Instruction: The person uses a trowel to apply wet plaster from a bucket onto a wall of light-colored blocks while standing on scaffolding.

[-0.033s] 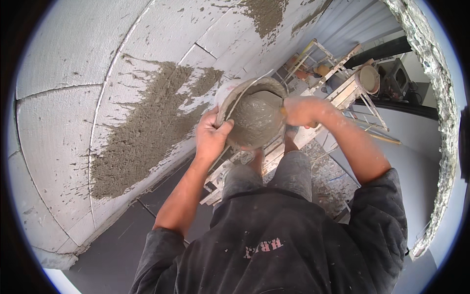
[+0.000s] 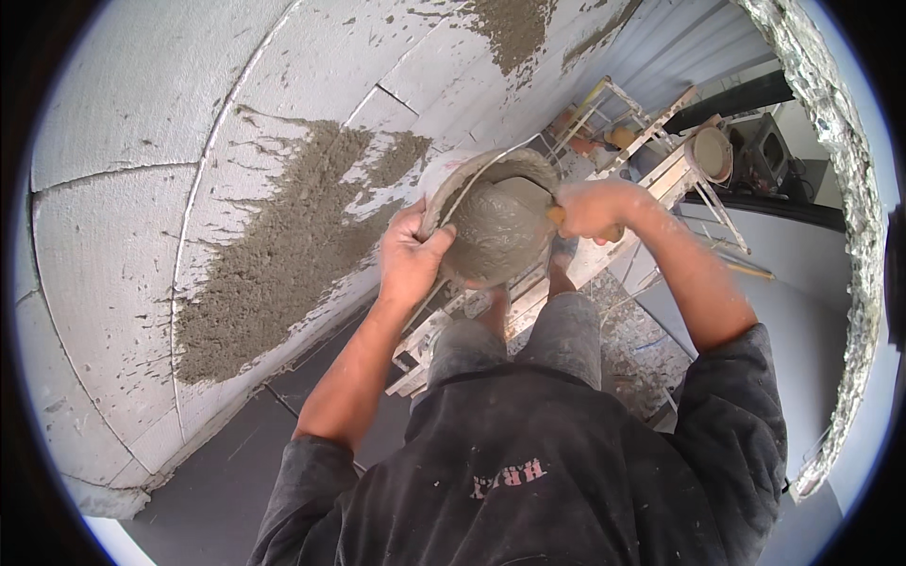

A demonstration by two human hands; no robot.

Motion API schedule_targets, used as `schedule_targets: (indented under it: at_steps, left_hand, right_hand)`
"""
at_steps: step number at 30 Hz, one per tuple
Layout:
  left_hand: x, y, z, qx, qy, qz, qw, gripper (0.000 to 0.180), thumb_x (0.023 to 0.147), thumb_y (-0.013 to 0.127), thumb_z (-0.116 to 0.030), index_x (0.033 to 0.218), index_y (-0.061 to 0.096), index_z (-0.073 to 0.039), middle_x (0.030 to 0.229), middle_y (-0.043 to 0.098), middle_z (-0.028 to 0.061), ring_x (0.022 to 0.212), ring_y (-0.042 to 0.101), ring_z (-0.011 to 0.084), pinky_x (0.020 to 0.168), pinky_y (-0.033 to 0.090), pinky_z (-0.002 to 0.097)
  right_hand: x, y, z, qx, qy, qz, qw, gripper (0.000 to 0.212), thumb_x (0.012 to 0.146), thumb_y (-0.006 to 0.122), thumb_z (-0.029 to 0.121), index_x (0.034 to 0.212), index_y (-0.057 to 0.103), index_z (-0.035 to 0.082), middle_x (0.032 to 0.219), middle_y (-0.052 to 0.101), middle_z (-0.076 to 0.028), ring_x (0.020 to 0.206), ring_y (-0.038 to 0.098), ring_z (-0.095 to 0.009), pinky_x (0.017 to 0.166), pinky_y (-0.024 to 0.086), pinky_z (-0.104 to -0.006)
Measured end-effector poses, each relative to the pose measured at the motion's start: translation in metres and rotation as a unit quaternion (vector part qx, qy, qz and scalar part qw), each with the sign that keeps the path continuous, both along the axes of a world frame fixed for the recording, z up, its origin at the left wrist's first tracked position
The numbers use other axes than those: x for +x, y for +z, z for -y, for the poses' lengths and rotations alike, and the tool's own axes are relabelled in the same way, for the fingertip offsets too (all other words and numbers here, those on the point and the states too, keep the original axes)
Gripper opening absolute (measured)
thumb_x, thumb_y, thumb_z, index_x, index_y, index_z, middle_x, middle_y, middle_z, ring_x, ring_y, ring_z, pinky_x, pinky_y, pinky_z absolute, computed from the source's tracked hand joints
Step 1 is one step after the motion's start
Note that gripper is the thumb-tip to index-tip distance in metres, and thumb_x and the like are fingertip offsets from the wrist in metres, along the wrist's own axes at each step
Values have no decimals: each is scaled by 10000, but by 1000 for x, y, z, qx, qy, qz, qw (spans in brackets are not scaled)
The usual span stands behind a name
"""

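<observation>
My left hand (image 2: 411, 253) grips the rim of a bucket (image 2: 542, 168), thumb over the edge and fingers round the outside. Wet grey mortar (image 2: 486, 231) fills the tilted bucket, and a thin wire handle lies across its left side. My right hand (image 2: 599, 209), slightly blurred, is closed round the wooden handle of a trowel (image 2: 557, 216) at the bucket's right rim. The trowel's blade rests in the mortar, mostly coated and hard to make out. Left of the bucket stands a pale block wall (image 2: 113, 245) bearing a rough patch of mortar (image 2: 274, 255).
My feet are on a narrow wooden plank platform (image 2: 604, 269) along the wall. Another bucket (image 2: 710, 154) stands farther along, by a ladder-like frame (image 2: 604, 104). A debris-strewn floor (image 2: 651, 349) lies below. A rough, shiny edge (image 2: 840, 236) curves down the right.
The bucket and my left hand have shifted slightly to the right. My right hand has moved a little the same way, and more of the trowel's handle shows.
</observation>
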State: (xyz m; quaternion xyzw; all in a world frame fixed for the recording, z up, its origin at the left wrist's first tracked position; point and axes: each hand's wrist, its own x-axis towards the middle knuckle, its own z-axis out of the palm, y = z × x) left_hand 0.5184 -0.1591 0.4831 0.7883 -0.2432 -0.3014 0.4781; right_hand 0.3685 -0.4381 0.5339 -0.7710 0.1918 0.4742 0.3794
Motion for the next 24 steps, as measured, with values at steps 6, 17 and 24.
schedule_targets:
  at_steps: [6,17,24]
  left_hand:
    - [4,-4,30,-26,-35,-16,999,314,908,743,-96,1192,730,37,987,733,36,822,612,89,779,506,270]
    - [-8,-36,64,-54,47,-258,964,68,940,726,-85,891,702,-45,772,674,0,633,583,80,594,479,274]
    - [-23,-87,103,-60,54,-310,947,73,932,718,-76,874,682,-50,816,706,48,653,639,129,657,578,330]
  right_hand:
    - [-99,-105,-26,478,-432,-106,758,97,972,668,78,1029,598,40,666,562,-23,434,497,-102,351,396,-261]
    - [-148,-110,-89,496,-583,122,632,123,1001,635,86,1085,575,19,654,530,-32,460,498,-121,421,422,-293]
    - [-163,-120,-71,465,-656,156,573,132,991,630,84,1087,574,13,664,524,-36,448,493,-126,413,430,-297]
